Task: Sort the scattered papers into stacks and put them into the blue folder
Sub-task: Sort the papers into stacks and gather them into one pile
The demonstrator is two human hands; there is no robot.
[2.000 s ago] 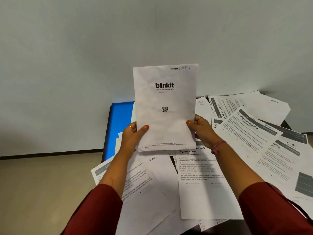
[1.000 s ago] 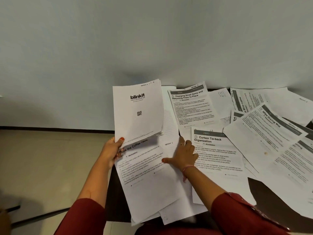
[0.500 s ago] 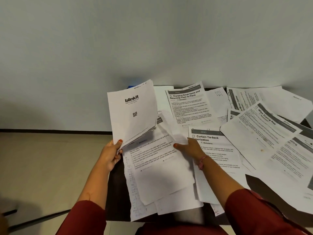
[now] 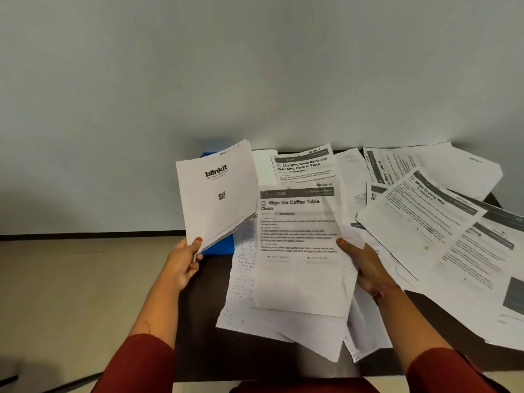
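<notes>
L hand (image 4: 183,263) gripped a thin stack of white sheets topped by a "blinkit" page w/ QR code (image 4: 217,194) at its lower corner, thumb on front, fingers curled behind; stack was held upright, tilted slightly, off the table at approx 9 o'clock of the paper spread. R hand (image 4: 365,268) pinched the right edge of a single white printed sheet headed "Wipe the Coffee Table Clean" (image 4: 300,251), thumb on top face, other fingers hidden under it; sheet was lifted, lying over the pile at centre. Blue flat folder (image 4: 219,245) lay on the dark table (image 4: 442,321) behind/below the blinkit stack, only a blue strip at stack's lower edge and a corner at 12 o'clock of the stack visible; mostly hidden. Under the lifted sheet: white lined sheets w/ handwritten notes (image 4: 241,279), spread towards 6 o'clock. At 12 o'clock of the lifted sheet lay a printed sheet headed "Charging Small Items and Returning Them to Place" (image 4: 304,165). At 3 o'clock, overlapping loose sheets incl. one headed "Wipe Drying Mat" (image 4: 419,222) and, at approx 1 o'clock, one w/ partly legible "Mirror Cabinet" heading (image 4: 397,168). Both forearms wore dark red sleeves (image 4: 141,361); a thin band sat on R wrist (image 4: 384,290). Plain grey wall (image 4: 255,66) behind; beige floor (image 4: 71,293) at 8 o'clock.
</notes>
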